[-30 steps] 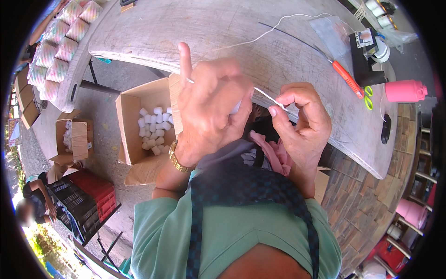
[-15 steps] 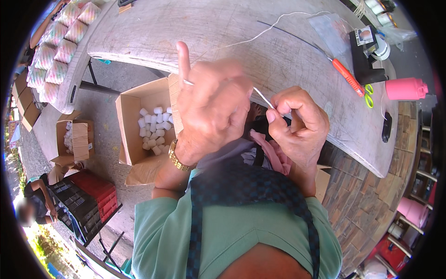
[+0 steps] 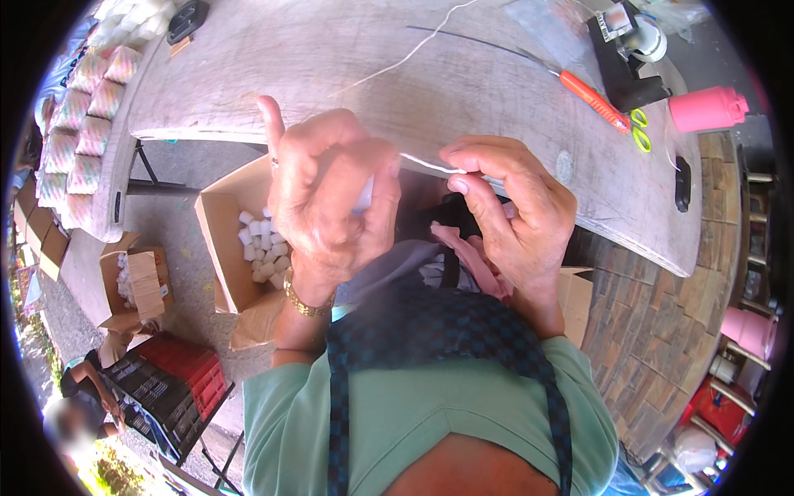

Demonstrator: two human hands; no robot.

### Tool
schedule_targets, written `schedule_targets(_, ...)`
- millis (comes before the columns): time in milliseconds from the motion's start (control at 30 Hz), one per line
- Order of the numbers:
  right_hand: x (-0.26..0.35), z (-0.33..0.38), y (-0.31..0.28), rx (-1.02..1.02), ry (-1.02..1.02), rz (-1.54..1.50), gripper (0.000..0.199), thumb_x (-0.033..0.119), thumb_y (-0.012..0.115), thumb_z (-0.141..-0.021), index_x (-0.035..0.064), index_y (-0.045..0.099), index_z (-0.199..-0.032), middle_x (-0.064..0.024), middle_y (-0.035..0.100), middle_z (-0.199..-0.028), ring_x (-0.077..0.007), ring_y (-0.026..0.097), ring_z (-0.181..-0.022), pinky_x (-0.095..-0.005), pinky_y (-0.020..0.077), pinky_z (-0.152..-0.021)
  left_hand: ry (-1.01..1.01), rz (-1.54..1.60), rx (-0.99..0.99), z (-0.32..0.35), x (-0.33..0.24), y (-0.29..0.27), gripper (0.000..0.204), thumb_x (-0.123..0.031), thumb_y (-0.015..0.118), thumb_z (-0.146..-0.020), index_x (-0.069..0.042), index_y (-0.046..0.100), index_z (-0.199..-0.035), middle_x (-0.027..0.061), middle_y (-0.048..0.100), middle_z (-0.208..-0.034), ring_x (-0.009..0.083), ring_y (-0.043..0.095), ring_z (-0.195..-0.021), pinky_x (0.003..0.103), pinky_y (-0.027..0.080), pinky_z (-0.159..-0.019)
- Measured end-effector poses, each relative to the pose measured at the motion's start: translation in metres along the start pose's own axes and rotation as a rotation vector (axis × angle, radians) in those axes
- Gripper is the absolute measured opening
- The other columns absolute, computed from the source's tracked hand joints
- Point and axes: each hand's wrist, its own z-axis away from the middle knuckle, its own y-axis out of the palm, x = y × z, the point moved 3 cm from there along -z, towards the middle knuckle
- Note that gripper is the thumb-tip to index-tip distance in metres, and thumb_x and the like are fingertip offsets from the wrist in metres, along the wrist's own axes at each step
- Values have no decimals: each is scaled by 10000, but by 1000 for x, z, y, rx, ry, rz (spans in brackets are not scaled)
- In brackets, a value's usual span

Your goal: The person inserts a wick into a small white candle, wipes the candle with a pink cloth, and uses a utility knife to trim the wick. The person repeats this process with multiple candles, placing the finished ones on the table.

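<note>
A white string (image 3: 427,164) runs between my two hands above the table's near edge, bowing slightly. My left hand (image 3: 331,194) is closed on it, one finger sticking up; a bit of something white shows between its fingers, too hidden to name. With thumb and index finger, my right hand (image 3: 517,194) pinches the string near its end. A longer stretch of string lies across the table and leads toward my left hand. Below that hand, an open cardboard box (image 3: 217,231) holds many small white cylinders (image 3: 265,248).
On the grey table (image 3: 331,41) lie a long thin tool with an orange handle (image 3: 594,101), green scissors (image 3: 639,131), a pink bottle (image 3: 707,109) and a black stand (image 3: 620,66). Pastel packets (image 3: 87,136) stack at left. A person (image 3: 87,393) sits by black and red crates (image 3: 165,384).
My view has shifted, so the table and box appear moved. The string between my hands has gone from straight to slightly bowed, and my hands stand a little farther apart.
</note>
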Motion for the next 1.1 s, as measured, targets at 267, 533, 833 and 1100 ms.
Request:
schedule_targets(267, 7, 3, 0, -36, 72, -21, 142, -91, 659, -801, -25, 651, -925, -151, 682, -886, -244, 673, -753, -305, 535, -650, -45, 10, 44, 1, 0, -5, 167, -12, 722, -692, -90, 696, -837, 48, 566, -932, 175, 570, -813, 534, 241, -1150)
schedule_targets(533, 7, 3, 1, -91, 18, 50, 187, -103, 675, -746, 9, 648, -893, -109, 681, -837, -245, 671, -744, -305, 529, -631, -11, 154, 86, -2, -9, -3, 209, -78, 765, -659, -85, 714, -862, 62, 610, -856, 186, 613, -776, 547, 286, -1126)
schedule_targets(833, 6, 1, 6, -139, -129, 235, 189, -59, 697, -729, 54, 655, -875, -68, 671, -796, -235, 641, -693, -310, 512, -611, 64, 155, 82, -2, -16, 5, 180, -45, 764, -653, -108, 712, -813, 41, 618, -851, 142, 579, -608, 547, 274, -1140)
schedule_targets(1100, 8, 1, 5, -138, -124, 248, 168, -64, 689, -721, 44, 632, -837, -71, 657, -761, -248, 641, -687, -342, 523, -648, 56, 201, 88, 2, -16, 8, 114, -51, 705, -643, -72, 680, -752, 28, 616, -855, 165, 584, -636, 545, 283, -1124)
